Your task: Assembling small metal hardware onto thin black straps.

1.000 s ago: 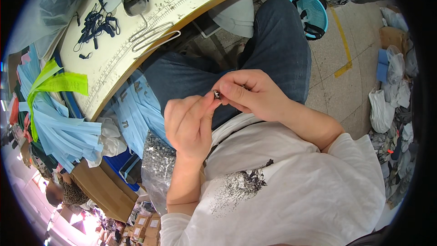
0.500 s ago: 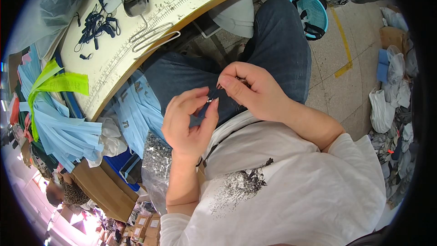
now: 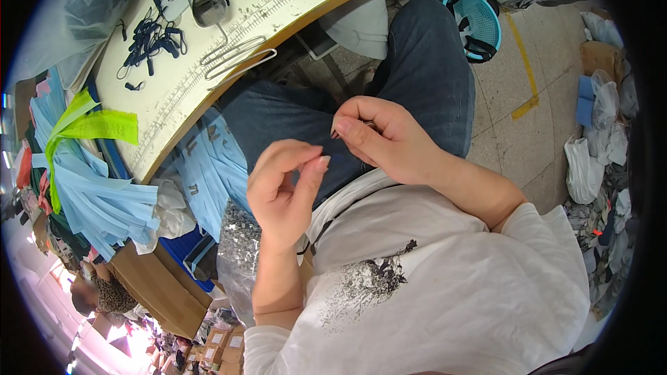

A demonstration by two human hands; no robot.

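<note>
L hand (image 3: 281, 191): thumb + index curved toward each other, slight gap btwn tips; held L of and a bit lower than R hand (image 3: 385, 140).
R hand: thumb pressed onto bent index, pinched on sm. dark brownish bits (image 3: 372, 126).
Hands: apart from each other but near, over lap in dark blue jeans (image 3: 431, 83).
Bits: in R hand, showing btwn thumb & index; mostly hidden, exact kind can't tell.
Lt-blue flat strips w/ dark sm. clips (image 3: 217, 160): just L of L hand, nr. knee.
Clear plastic bag of silvery-black bits (image 3: 238, 243): L of L wrist.
White table w/ ruler marks (image 3: 156, 97): up-L of both hands.
Navy cord loops, tangled (image 3: 149, 42): on table, well up-L of L hand.
Bent silver wire rack (image 3: 236, 62): table edge, up-L of hands.
Neon-green strip (image 3: 104, 127): far L of L hand, over lt-blue strip bundle (image 3: 104, 201).
Turquoise plastic basket (image 3: 484, 21): floor, up-R of R hand.
White tee w/ black print (image 3: 451, 292): below hands.
</note>
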